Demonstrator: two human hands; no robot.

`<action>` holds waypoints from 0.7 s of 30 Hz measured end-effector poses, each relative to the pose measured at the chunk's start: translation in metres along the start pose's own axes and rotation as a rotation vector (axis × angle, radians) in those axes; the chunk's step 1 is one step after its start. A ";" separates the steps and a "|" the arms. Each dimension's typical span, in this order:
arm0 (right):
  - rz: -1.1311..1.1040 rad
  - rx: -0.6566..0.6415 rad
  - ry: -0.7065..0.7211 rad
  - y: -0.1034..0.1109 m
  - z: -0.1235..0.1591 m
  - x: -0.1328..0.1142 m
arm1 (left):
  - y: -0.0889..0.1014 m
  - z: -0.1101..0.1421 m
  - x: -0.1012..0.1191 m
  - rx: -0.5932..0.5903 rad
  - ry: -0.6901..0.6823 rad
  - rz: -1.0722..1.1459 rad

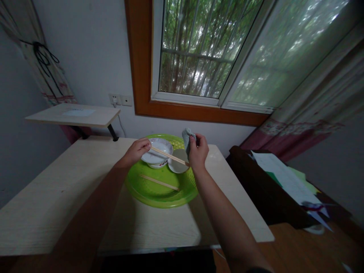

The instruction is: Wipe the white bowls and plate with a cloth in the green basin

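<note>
My left hand (138, 150) is closed on one end of a pair of wooden chopsticks (167, 154), which slant down to the right over a green basin (159, 203). A grey-green cloth (186, 139) is pinched in my right hand (198, 150), raised above the basin's right side near the far end of the chopsticks. Whether that hand also touches the chopsticks I cannot tell. White bowls (157, 165) sit in the basin beneath my left hand, with a pale round dish (178, 165) beside them. More chopsticks (159, 182) lie on the basin's floor nearer to me.
The basin stands on a pale wooden table (93, 170). A raised shelf (76, 115) with a sheet of paper is at the back left. Behind is a wood-framed window (199, 113). Papers (284, 178) lie on a dark piece of furniture at the right.
</note>
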State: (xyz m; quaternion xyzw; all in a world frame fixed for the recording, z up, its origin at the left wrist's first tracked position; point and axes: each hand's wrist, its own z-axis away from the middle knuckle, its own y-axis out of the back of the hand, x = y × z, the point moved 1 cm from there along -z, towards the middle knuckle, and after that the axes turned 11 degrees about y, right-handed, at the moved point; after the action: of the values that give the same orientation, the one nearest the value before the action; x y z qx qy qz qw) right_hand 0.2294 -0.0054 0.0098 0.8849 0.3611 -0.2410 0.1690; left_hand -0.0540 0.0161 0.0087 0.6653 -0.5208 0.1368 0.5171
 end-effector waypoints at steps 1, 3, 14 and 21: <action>0.000 -0.010 0.002 0.000 0.000 0.000 | 0.000 0.001 0.002 -0.022 -0.015 -0.007; 0.004 -0.043 0.004 -0.001 0.001 0.000 | 0.001 0.002 0.005 -0.079 -0.043 -0.021; 0.033 -0.152 0.014 -0.006 0.002 -0.006 | -0.003 0.002 0.014 -0.171 -0.098 -0.153; 0.018 -0.187 0.070 -0.009 0.004 -0.008 | -0.003 0.005 0.010 0.002 -0.118 -0.234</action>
State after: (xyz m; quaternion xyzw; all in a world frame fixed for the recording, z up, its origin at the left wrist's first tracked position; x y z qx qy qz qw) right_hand 0.2169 -0.0059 0.0093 0.8761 0.3799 -0.1738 0.2405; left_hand -0.0492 0.0069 0.0120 0.7290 -0.4690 0.0368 0.4973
